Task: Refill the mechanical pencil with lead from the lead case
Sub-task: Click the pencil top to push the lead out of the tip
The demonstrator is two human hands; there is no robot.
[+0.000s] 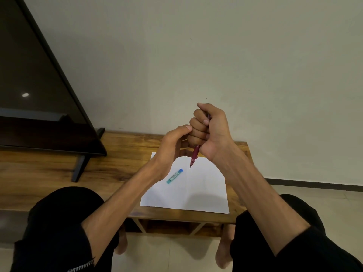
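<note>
Plain off-white wall point(235, 55), wooden tabletop point(121, 154), dark TV screen point(29, 75) at left, beige tiled floor point(324, 195).

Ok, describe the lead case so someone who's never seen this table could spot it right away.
Find the wooden table and the white sheet of paper on it. Near the sheet's left edge, below the left hand, lies the lead case, a slim teal stick with a blue cap. It is the only loose item on the paper.

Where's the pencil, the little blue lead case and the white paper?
mechanical pencil point(195, 154), head view, red barrel below the fist.
lead case point(174, 176), head view, middle of its body.
paper point(200, 191), head view, bare middle.
</note>
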